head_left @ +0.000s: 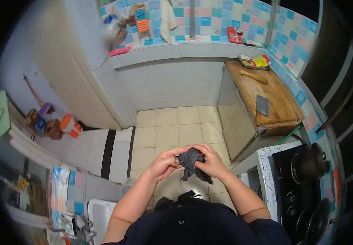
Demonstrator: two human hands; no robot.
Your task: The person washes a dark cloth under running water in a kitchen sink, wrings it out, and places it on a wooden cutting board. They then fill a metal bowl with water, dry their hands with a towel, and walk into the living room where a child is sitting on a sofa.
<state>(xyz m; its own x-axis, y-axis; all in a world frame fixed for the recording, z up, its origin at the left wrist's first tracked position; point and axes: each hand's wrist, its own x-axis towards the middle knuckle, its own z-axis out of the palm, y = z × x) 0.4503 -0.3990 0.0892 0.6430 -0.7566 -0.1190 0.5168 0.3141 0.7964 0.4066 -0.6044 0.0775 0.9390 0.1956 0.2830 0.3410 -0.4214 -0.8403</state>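
Observation:
A crumpled dark grey cloth (191,160) is bunched between my two hands, held out in front of my body above the floor. My left hand (165,164) closes on its left side, where a small shiny bit shows by the fingers that I cannot make out. My right hand (211,162) grips the cloth from the right, thumb pressed on its front. Loose ends of the fabric hang below the fingers. Anything wrapped inside is hidden.
At right, a wooden board (280,100) bears a cleaver (262,105), a tan wooden piece (253,76) and a tray (250,63) with packets. Nearer stands a black gas stove (284,179) with pans. A white sink (98,212) is at lower left, an orange bucket (71,125) farther left.

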